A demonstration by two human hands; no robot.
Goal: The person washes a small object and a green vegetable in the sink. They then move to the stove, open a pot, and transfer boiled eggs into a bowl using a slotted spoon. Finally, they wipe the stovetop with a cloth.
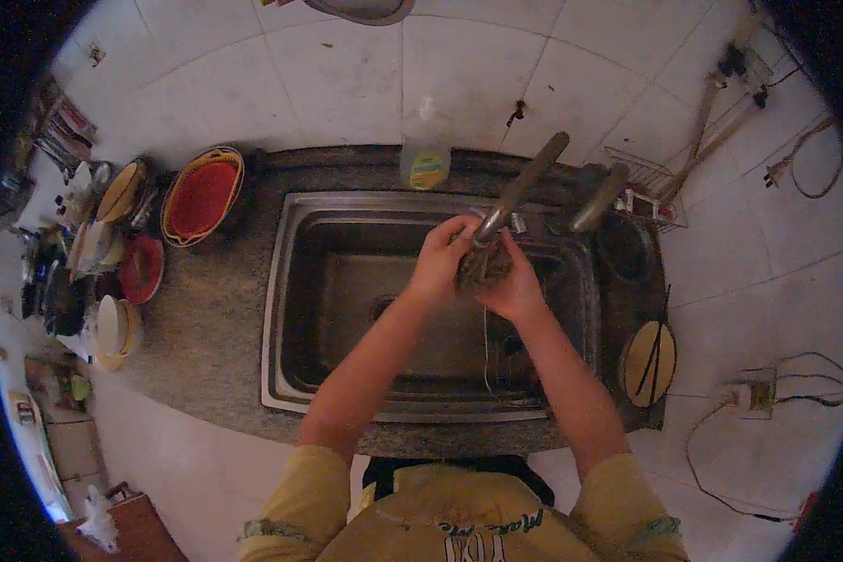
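Note:
Both arms reach over the metal sink point(332, 309), with my hands close together beneath the end of the faucet point(525, 178). Between them is a dark, grey-brown bundle point(484, 269) with a rough, stringy look; its kind is not clear. My left hand point(437, 259) closes on its left side, fingers curled near the spout. From the right, my right hand point(518, 286) wraps round the same bundle, its fingertips partly hidden behind the spout. A thin pale line, a trickle of water or a string, hangs below the bundle into the basin.
A soap bottle point(426, 155) stands behind the sink. Left on the counter point(197, 328) are a red-lined basket point(203, 199), a red bowl point(142, 269) and stacked dishes. At right are a second pipe point(599, 199), a wire rack point(639, 173) and a round board point(648, 375) with dark sticks.

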